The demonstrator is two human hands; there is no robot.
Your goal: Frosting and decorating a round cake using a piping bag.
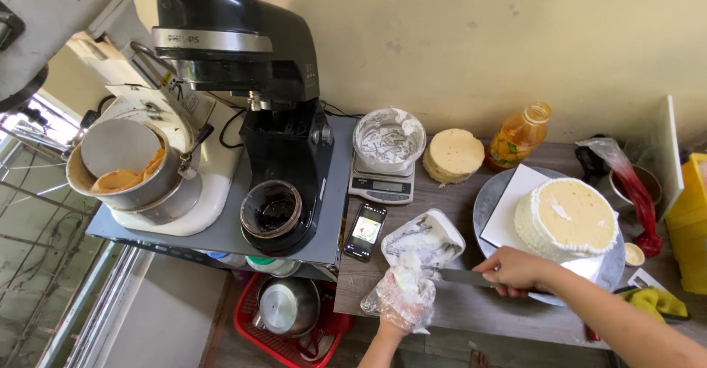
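Observation:
My left hand (404,298), in a clear plastic glove smeared with white cream, rests at the near edge of a cream-filled oblong tray (434,232). A long metal spatula (462,277) is gripped in my right hand (515,271), with its blade pointing left toward the gloved hand and the tray. To the right sits a round cake (567,219) with piped white sides and a bare yellow top, on a white board (509,209) atop a grey turntable (484,200).
A black stand mixer (250,66), a bowl of orange batter (121,173), a cream bowl (389,139) on a scale (381,187), a phone (365,231), stacked cake layers (453,154), an orange bottle (519,136), a red piping bag (633,191), a yellow cloth (655,302).

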